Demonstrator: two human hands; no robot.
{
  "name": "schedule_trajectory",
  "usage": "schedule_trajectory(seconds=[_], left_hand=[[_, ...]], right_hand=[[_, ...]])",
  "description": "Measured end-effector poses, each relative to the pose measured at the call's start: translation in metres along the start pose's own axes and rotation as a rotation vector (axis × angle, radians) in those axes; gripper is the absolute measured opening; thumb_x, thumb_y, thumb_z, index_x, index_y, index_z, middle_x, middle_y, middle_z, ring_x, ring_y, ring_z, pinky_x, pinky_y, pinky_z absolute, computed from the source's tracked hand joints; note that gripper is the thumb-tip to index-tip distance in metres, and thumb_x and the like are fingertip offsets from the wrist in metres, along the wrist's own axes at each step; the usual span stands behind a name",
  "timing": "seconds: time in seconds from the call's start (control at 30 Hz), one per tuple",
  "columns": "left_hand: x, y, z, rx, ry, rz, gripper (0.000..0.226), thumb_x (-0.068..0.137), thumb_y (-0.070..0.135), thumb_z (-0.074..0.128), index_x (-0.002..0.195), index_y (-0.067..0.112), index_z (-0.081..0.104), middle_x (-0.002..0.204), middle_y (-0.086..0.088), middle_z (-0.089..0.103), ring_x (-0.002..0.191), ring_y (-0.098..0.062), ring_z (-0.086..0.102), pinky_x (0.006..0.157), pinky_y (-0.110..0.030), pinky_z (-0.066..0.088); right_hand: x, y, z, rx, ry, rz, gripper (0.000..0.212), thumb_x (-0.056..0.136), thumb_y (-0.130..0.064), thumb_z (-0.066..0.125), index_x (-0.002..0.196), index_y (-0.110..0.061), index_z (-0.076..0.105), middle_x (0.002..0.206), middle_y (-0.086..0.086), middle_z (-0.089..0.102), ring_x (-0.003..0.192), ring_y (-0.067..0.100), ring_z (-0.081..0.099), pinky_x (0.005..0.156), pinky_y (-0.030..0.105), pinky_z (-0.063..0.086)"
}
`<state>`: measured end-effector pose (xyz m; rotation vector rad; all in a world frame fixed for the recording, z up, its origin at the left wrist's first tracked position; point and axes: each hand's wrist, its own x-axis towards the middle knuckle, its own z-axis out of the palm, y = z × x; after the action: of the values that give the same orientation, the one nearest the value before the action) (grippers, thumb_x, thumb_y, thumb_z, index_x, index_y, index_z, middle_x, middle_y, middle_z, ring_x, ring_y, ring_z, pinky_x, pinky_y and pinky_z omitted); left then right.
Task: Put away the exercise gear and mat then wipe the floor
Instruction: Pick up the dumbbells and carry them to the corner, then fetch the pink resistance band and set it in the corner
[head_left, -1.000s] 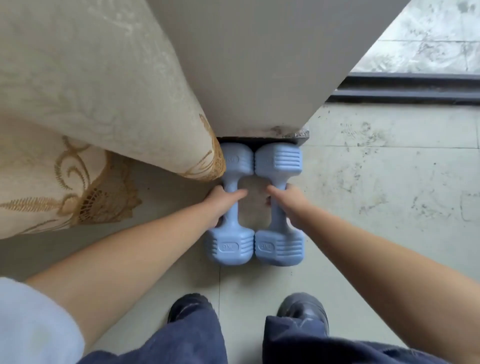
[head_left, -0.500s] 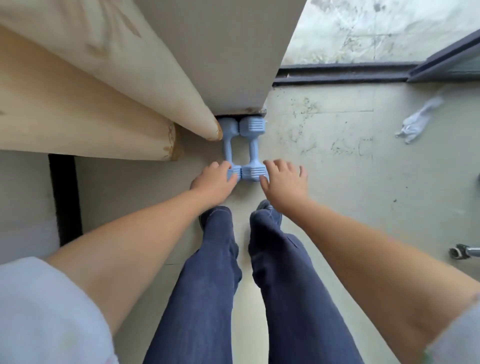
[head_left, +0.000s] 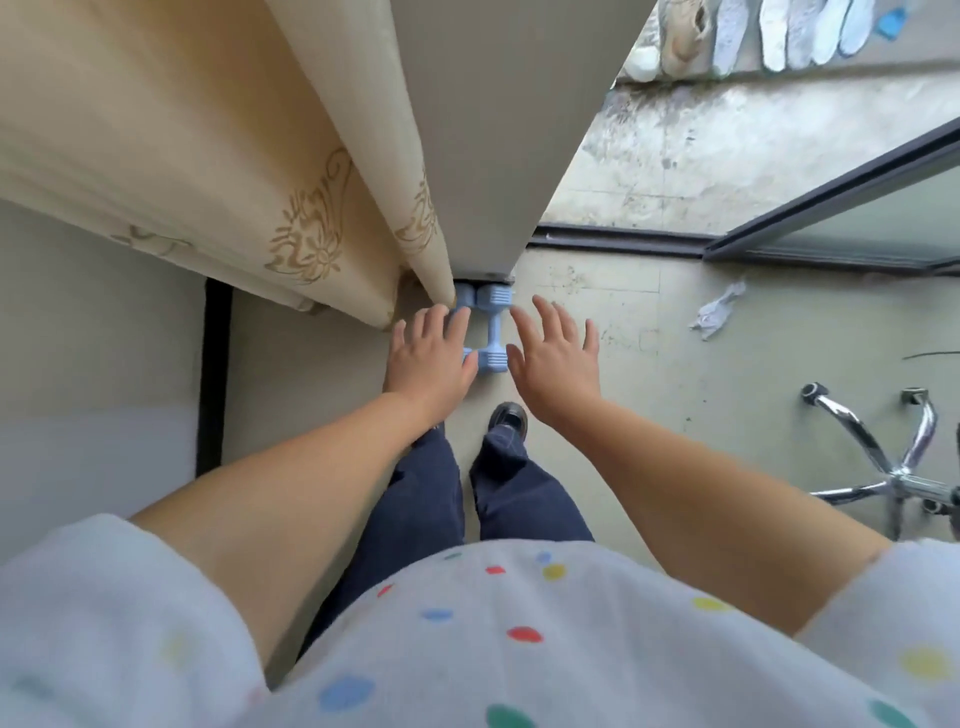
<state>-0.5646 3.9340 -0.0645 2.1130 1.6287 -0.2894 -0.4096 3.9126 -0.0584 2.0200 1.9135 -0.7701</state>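
Two light blue dumbbells (head_left: 492, 332) lie side by side on the floor against the foot of a grey wall end (head_left: 493, 156). My left hand (head_left: 428, 358) hovers above the left dumbbell and hides most of it, fingers spread, holding nothing. My right hand (head_left: 556, 358) is just right of the right dumbbell, fingers apart and empty. Both hands are well above the floor, apart from the weights.
A cream curtain (head_left: 234, 171) with gold patterns hangs at the left of the wall. A crumpled white cloth (head_left: 717, 314) lies on the floor to the right. A chrome chair base (head_left: 893, 467) stands at the right. A dark sliding door track (head_left: 623, 241) runs behind.
Both hands have let go of the dumbbells and risen with fingers spread. The view has pulled up and back as I stood, so the dumbbells look smaller and farther.
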Motion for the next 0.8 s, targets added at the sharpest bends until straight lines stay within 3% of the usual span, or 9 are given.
schedule_trajectory(seconds=[0.23, 0.4, 0.8], left_hand=[[-0.041, -0.024, -0.004, 0.02, -0.048, -0.204, 0.059, 0.097, 0.039, 0.037, 0.149, 0.018, 0.017, 0.149, -0.007, 0.026, 0.138, -0.025, 0.024, 0.114, -0.045, 0.017], [-0.05, -0.022, -0.019, -0.044, 0.023, -0.456, 0.056, 0.097, 0.039, 0.037, 0.148, 0.02, 0.02, 0.148, -0.008, 0.028, 0.134, -0.027, 0.03, 0.113, -0.045, 0.021], [-0.104, 0.088, 0.002, -0.297, 0.268, -1.069, 0.058, 0.097, 0.042, 0.034, 0.148, 0.02, 0.02, 0.147, -0.005, 0.032, 0.135, -0.024, 0.031, 0.11, -0.044, 0.024]], right_hand=[[-0.004, -0.02, -0.02, -0.072, -0.028, -0.128, 0.052, 0.102, -0.039, 0.022, 0.151, -0.028, 0.009, 0.16, 0.001, 0.004, 0.147, 0.021, 0.001, 0.117, 0.053, 0.001], [0.011, -0.02, -0.04, -0.176, -0.055, -0.33, 0.052, 0.102, -0.039, 0.02, 0.151, -0.028, 0.009, 0.16, 0.001, 0.005, 0.147, 0.021, 0.0, 0.117, 0.051, 0.0], [0.016, 0.014, -0.076, -0.61, -0.156, -0.945, 0.052, 0.101, -0.038, 0.026, 0.15, -0.026, 0.014, 0.158, 0.002, 0.012, 0.146, 0.02, 0.007, 0.117, 0.051, 0.005]])
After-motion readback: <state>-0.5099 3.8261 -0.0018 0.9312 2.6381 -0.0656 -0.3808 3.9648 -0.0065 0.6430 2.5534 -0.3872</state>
